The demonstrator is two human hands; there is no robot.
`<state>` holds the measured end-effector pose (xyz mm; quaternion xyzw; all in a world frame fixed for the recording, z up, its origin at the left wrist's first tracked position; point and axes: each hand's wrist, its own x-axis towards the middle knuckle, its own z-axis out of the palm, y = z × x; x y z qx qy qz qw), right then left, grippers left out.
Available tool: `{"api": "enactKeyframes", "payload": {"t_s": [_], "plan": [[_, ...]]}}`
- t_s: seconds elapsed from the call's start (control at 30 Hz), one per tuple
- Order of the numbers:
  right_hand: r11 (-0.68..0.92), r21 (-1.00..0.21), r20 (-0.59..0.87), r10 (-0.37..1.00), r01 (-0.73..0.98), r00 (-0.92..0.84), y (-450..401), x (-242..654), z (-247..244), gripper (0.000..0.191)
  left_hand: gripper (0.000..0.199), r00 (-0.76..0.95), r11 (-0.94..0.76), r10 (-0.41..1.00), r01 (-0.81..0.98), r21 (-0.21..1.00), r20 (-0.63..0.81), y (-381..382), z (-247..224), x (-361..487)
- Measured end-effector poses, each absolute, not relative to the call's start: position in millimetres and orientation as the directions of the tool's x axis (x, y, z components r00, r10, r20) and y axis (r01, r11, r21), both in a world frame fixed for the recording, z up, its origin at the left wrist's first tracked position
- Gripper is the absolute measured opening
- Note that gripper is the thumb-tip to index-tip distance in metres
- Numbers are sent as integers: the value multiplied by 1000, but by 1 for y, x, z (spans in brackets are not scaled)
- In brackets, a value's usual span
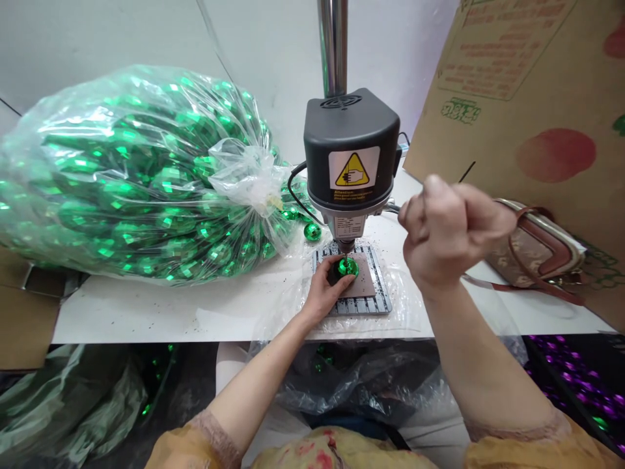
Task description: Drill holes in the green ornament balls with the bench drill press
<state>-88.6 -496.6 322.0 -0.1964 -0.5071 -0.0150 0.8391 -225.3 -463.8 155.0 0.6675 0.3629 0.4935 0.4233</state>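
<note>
A small shiny green faceted ball [348, 268] rests on a brown square board [364, 284] under the bit of a bench drill press [317, 130]. My left hand [323, 286] pinches the ball from its left side, thumb in front and fingers behind. The bit comes down onto the top of the ball. Beneath the board lies the slotted metal base plate [383, 301]. Raised to the right of the drill head, my right hand [452, 231] is closed in a fist around the drill press lever, which is mostly hidden by the fingers.
A big clear bag of green balls [146, 182] lies left on the white table [161, 312]. One loose green ball [312, 231] sits behind the plate. At right stand a cardboard box [493, 130] and a handbag [541, 254]. Purple shiny pieces [576, 378] are below the table.
</note>
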Motion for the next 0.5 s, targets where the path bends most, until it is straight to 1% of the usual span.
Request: {"api": "enactKeyframes", "payload": {"t_s": [0.07, 0.13, 0.23, 0.3, 0.33, 0.37, 0.4, 0.43, 0.47, 0.5], "plan": [[893, -411, 833, 286, 182, 474, -496, -90, 343, 47, 45, 201, -392, 907, 76, 917, 371, -470, 159, -225], [880, -450, 823, 344, 150, 452, -496, -90, 357, 45, 42, 131, -426, 902, 129, 895, 411, -481, 163, -227], [877, -464, 817, 368, 126, 444, -494, -89, 363, 45, 37, 106, -502, 864, 269, 822, 493, -508, 167, -240], [884, -452, 819, 359, 120, 447, -494, -89, 361, 44, 37, 176, -587, 807, 335, 737, 563, -530, 163, -253], [887, -447, 821, 354, 119, 447, -494, -89, 360, 43, 39, 235, -651, 757, 355, 671, 609, -541, 158, -261], [888, -443, 824, 349, 124, 446, -494, -89, 359, 43, 40, 313, -727, 683, 373, 576, 660, -551, 152, -269], [889, -440, 825, 344, 128, 448, -494, -89, 359, 44, 39, 408, -805, 586, 391, 446, 700, -561, 145, -277], [889, -439, 825, 342, 131, 450, -494, -89, 358, 44, 37, 518, -870, 474, 400, 288, 712, -569, 136, -284], [887, -443, 824, 346, 129, 448, -494, -89, 358, 44, 34, 629, -910, 370, 395, 129, 684, -575, 127, -291], [885, -448, 824, 354, 126, 443, -495, -89, 359, 45, 31, 722, -923, 297, 384, -4, 624, -580, 118, -298]]}}
